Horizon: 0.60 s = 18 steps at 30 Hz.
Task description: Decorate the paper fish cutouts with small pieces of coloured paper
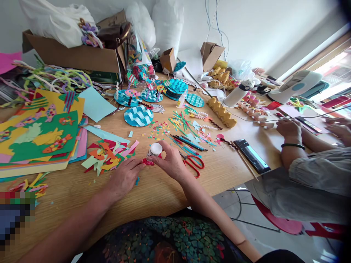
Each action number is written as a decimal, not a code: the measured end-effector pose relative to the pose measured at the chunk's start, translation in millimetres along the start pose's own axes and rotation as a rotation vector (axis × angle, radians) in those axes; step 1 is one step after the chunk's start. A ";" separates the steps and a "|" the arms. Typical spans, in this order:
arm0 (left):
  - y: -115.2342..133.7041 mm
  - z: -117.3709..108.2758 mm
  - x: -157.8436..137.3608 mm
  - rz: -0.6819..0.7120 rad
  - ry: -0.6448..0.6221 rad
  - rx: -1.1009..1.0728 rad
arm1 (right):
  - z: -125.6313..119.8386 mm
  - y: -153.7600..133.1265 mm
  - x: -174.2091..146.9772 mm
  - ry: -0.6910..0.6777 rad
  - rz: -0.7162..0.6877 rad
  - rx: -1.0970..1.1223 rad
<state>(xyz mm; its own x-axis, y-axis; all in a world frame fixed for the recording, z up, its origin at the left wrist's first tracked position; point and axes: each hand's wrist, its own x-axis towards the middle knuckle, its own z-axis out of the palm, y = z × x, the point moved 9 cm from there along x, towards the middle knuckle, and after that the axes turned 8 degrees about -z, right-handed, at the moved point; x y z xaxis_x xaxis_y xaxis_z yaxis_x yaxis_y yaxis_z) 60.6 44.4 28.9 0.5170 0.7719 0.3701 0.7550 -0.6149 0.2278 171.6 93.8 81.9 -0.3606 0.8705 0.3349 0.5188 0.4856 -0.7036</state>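
Note:
My right hand is closed round a small clear jar with a white lid, thumb on its near side. Beneath the jar lies a red paper piece on the table. From the left, my left hand holds the edge of that paper with its fingers together at the tips. A small blue paper scrap is just by the left fingers. Red-handled scissors rest to the right of my right hand. What the jar contains is hidden by my fingers.
Colored paper strips are heaped left of my hands. Pencils and tiny paper bits lie beyond. Wavy blue discs stand farther back. At right are a phone, a wooden stick and a co-worker's hand.

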 end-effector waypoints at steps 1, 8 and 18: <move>0.1 -0.2 0.2 0.001 -0.001 0.000 | 0.7 0.2 1.7 0.001 -0.005 0.005; -0.3 0.6 0.7 -0.003 -0.011 0.001 | 2.0 -0.7 7.1 0.008 -0.014 0.027; 2.2 -1.1 0.5 0.003 -0.005 0.052 | -14.5 8.2 1.7 0.042 0.016 -0.027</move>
<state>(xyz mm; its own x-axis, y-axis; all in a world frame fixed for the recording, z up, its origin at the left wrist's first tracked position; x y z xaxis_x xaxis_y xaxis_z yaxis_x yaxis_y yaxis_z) 62.1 43.3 30.6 0.5213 0.7706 0.3666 0.7731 -0.6084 0.1794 186.5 100.4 85.8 -0.3194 0.8805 0.3504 0.5454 0.4732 -0.6918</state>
